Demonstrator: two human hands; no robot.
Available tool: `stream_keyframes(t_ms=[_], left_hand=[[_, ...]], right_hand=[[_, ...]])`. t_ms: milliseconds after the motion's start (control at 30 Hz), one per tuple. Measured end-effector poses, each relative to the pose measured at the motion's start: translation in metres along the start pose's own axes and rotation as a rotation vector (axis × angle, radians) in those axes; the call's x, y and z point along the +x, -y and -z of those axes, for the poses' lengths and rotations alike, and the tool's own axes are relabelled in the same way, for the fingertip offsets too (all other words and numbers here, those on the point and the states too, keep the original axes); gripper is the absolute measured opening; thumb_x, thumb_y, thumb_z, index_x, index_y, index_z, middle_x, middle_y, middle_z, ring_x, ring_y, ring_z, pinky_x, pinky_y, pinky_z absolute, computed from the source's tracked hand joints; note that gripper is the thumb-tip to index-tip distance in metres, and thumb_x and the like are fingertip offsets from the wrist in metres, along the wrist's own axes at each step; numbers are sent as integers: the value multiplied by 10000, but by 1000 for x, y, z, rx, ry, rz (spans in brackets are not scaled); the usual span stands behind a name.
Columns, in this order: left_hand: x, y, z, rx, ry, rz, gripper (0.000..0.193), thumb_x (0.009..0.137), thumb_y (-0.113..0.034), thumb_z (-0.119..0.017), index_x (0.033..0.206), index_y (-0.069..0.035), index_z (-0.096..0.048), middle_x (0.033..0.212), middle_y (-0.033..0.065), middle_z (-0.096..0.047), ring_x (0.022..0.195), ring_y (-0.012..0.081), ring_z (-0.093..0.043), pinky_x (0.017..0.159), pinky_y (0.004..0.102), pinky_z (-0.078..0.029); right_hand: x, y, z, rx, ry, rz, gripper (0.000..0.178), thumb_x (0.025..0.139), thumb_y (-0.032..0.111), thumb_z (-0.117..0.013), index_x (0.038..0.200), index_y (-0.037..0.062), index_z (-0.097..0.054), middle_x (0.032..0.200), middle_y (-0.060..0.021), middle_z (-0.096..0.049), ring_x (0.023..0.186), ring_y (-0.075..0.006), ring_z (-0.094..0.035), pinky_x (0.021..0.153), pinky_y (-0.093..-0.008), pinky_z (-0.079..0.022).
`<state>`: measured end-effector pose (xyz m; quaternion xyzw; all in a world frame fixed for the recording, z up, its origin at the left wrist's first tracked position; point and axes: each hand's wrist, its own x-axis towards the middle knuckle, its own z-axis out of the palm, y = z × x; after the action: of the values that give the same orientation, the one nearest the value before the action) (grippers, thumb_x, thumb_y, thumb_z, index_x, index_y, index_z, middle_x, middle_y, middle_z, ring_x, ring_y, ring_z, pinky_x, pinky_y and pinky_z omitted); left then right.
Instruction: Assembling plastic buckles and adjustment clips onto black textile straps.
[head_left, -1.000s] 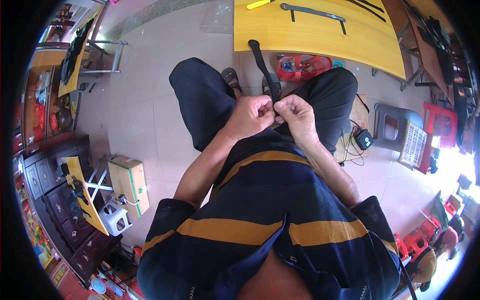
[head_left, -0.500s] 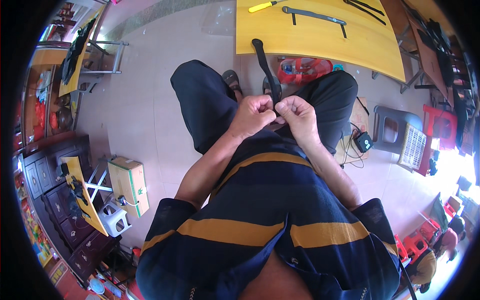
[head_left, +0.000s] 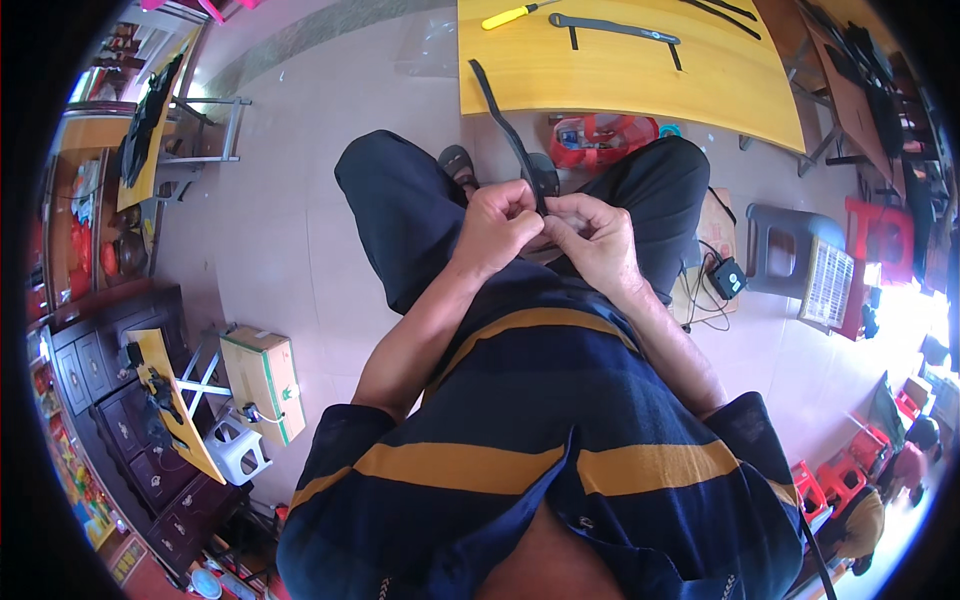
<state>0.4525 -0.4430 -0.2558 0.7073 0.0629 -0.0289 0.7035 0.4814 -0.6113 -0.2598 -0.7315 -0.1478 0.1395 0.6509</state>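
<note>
Between my knees, a long black strap (head_left: 510, 135) is pinched near its lower end by both hands. My left hand (head_left: 492, 228) is closed around it from the left, the fingers curled in. My right hand (head_left: 598, 235) grips the same end, thumb and fingertips pressed together beside the left ones. The strap's free length rises away from me, its far tip reaching over the near left corner of the yellow table (head_left: 600, 80). My fingers hide the held end. On that table lie a grey strap (head_left: 610, 28) with two short black strips and a yellow-handled screwdriver (head_left: 508, 17).
More black straps (head_left: 722, 18) lie at the table's far right. Under its front edge sits a red bag (head_left: 600, 140). To my right are a black box with cables (head_left: 727, 278) and a grey stool (head_left: 778, 250). A cardboard box (head_left: 262, 385) and white stool (head_left: 238, 452) stand left.
The strap's far end has swung to the left and turned more edge-on. My fingers have shifted slightly on its lower end. The whole view has moved a little.
</note>
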Motion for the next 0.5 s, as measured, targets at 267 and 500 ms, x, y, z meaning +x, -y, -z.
stream_keyframes(t_ms=[267, 500], left_hand=[[1, -3, -4, 5, 22, -90, 178, 780, 30, -587, 683, -66, -473, 632, -82, -432, 584, -7, -373, 513, 205, -292], [-4, -21, -9, 267, -30, -211, 248, 875, -125, -700, 718, -41, -526, 606, -41, -503, 563, 16, -431, 492, 226, -336]], right_hand=[[-5, -2, -3, 99, -103, -21, 99, 904, 38, -656, 973, -24, -691, 699, -22, -667, 643, -15, -580, 547, -214, -477], [-3, -3, 0, -17, -120, 38, 106, 918, 40, -673, 1010, -10, -687, 712, 48, -603, 669, 1, -534, 597, -189, -466]])
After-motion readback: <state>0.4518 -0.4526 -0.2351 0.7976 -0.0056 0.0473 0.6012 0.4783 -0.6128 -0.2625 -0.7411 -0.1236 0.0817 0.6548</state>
